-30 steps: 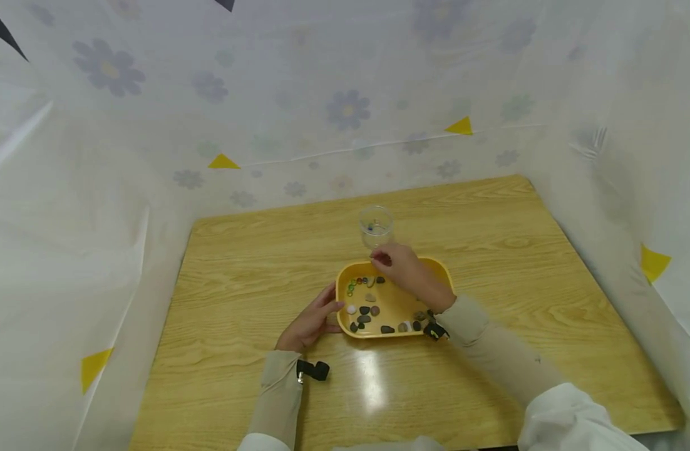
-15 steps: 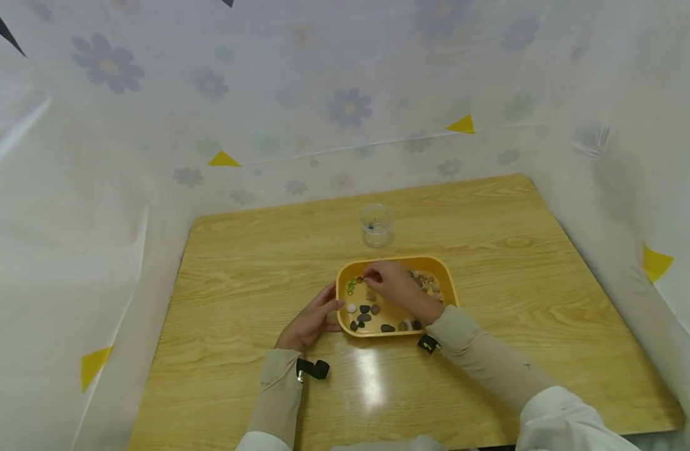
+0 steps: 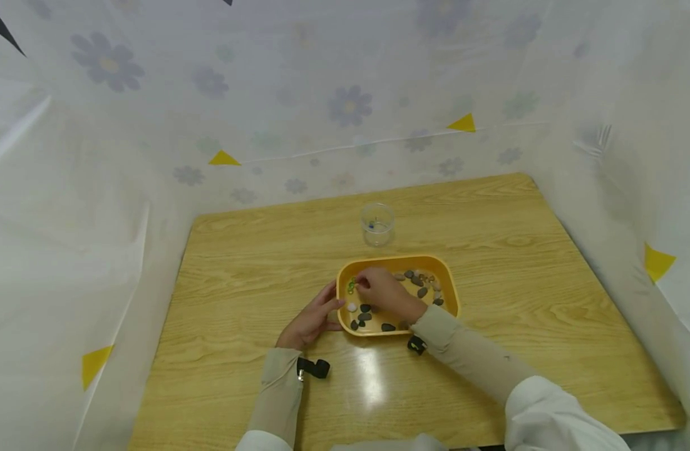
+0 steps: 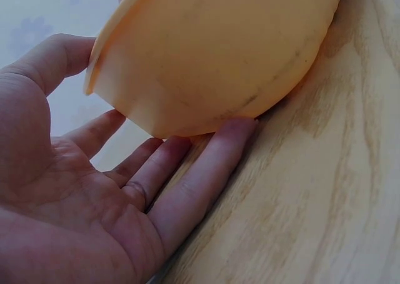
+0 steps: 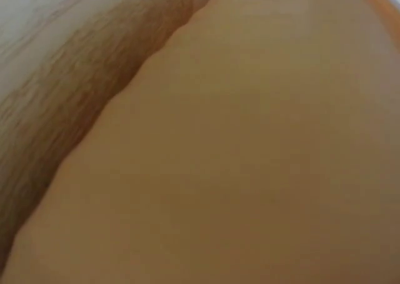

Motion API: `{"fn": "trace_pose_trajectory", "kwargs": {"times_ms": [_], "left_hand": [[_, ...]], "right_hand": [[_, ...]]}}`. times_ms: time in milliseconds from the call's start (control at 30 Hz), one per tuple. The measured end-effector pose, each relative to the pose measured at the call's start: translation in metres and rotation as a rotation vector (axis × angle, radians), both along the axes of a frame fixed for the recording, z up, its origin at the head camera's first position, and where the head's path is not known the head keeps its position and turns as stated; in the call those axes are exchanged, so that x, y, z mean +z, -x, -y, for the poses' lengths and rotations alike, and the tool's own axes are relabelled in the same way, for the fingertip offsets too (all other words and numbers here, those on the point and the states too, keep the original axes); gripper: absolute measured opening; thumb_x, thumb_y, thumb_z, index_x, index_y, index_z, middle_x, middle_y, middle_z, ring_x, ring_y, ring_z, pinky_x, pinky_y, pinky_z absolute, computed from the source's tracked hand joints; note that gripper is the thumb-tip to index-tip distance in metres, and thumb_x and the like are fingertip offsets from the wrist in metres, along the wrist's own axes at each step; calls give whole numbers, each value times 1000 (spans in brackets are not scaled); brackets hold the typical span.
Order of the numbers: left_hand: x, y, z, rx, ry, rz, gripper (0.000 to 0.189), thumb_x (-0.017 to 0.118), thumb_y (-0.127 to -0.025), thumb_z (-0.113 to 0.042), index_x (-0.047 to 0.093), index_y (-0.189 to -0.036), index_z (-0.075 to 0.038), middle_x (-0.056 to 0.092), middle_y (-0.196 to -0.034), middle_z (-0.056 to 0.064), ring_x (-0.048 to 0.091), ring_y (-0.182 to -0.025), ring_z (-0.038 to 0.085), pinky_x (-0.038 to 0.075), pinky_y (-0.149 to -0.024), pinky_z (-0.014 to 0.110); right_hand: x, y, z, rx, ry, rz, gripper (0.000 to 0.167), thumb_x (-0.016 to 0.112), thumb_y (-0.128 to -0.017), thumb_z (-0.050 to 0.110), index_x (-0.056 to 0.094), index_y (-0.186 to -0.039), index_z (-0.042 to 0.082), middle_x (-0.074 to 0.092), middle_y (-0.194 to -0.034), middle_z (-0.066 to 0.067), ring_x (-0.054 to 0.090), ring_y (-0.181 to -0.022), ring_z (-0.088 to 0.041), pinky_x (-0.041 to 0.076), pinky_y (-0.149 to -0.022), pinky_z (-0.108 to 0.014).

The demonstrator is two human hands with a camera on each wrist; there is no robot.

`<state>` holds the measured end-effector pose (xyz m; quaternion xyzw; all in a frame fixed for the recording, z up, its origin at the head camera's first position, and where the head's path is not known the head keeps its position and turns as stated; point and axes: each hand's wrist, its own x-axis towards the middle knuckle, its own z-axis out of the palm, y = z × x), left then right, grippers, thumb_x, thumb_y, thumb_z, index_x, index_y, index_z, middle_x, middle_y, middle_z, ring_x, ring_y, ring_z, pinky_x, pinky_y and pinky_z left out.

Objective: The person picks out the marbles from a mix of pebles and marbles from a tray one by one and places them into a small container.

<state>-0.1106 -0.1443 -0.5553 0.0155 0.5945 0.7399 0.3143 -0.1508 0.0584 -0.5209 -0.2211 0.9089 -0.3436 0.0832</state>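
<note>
Tray [image 4: 206, 59] is gripped by your left hand [image 3: 311, 317], probably for steadiness; your right hand [image 3: 387, 290] curls inside, any hold hidden.

No text, brand or number could be read; a dark mark [image 3: 506, 358] on the sleeve [image 3: 471, 349] behind the right hand [image 3: 386, 292] was too small to decipher.

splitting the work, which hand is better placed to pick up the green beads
Right, I'd judge. The right hand reaches into the yellow tray, close beside the green beads. The left hand holds the tray's end from outside, so it seems better suited to steadying.
</note>
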Motion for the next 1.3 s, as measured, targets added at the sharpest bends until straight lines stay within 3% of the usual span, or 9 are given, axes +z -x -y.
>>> {"fn": "trace_pose_trajectory", "kwargs": {"times_ms": [133,267,400,633,900,1133,1300], "left_hand": [[0,-1,0,10,1,-11,61,58,-93,-24,28,-145,-33,21,-150,0,52,-111,31,54,-75,44],[0,-2,0,17,9,-19,63,60,-91,-27,28,-145,-34,22,-149,-2,53,-110,30,54,-74,44],[-1,-1,0,20,19,-17,64,61,-90,-29,28,-145,-34,21,-149,-3,54,-108,28,55,-73,43],[-1,-1,0,10,17,-25,65,61,-90,-30,27,-145,-34,18,-150,-3,54,-109,30,54,-73,44],[-1,-1,0,14,25,-28,63,58,-92,-28,26,-146,-33,16,-151,-3,53,-110,31,54,-73,43],[-1,-1,0,-4,1,-16,60,53,-96,-23,23,-147,-33,12,-152,-3,47,-117,37,53,-76,47],[7,-2,1,-26,-16,-9,59,48,-98,-17,21,-148,-31,10,-153,-1,42,-121,40,51,-80,49]], "right_hand": [[-3,1,5,23,-13,-49,9,59,-87,9,67,-83,7,50,-65,1,44,-58,-12,35,-55,-24],[-4,2,10,32,-24,-87,9,60,-85,5,69,-86,5,54,-70,2,46,-62,-12,38,-59,-25],[-4,4,14,28,-46,-71,12,61,-85,4,70,-93,3,61,-80,0,50,-67,-11,44,-63,-25],[-4,8,17,25,-86,-44,8,59,-85,6,66,-84,10,54,-70,3,47,-58,-10,38,-54,-23],[-7,9,18,43,-92,-48,14,60,-85,6,69,-95,9,58,-78,6,50,-64,-9,42,-59,-23],[-9,8,18,62,-83,-72,8,63,-84,7,68,-89,11,57,-76,6,50,-65,-8,43,-60,-24],[-9,8,18,70,-80,-52,7,62,-85,7,68,-85,12,56,-73,8,50,-60,-7,43,-55,-22]]}}
